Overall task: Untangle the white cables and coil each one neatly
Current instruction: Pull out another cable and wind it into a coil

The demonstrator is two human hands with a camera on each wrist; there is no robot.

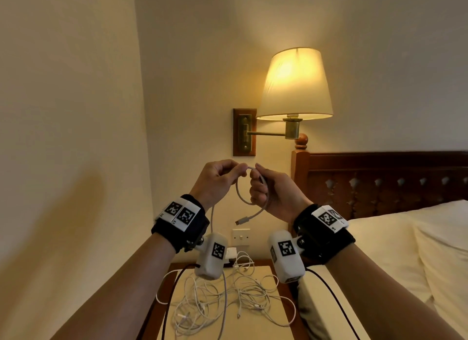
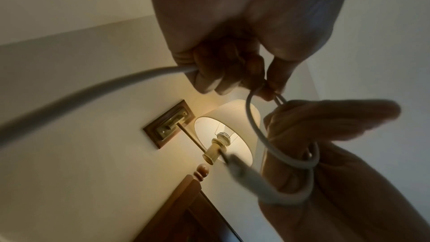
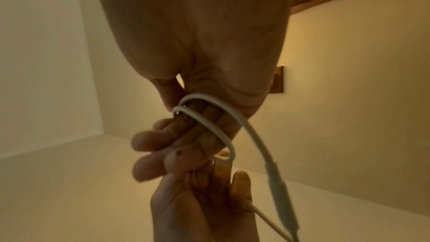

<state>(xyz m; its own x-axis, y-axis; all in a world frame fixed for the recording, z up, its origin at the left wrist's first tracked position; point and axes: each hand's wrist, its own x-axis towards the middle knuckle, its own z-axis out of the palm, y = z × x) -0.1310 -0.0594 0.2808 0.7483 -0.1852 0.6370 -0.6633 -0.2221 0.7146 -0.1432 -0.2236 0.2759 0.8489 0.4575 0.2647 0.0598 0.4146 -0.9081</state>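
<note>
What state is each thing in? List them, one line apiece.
Held cable: lifted, partly coiled around the right hand's fingers, plug end dangling.
Left hand: pinches the held cable.
Right hand: holds the loops.
Cable pile: still tangled on the nightstand.
Lamp: lit.

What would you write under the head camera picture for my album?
Both hands, left and right, loop one white cable above the tangled pile.
</note>
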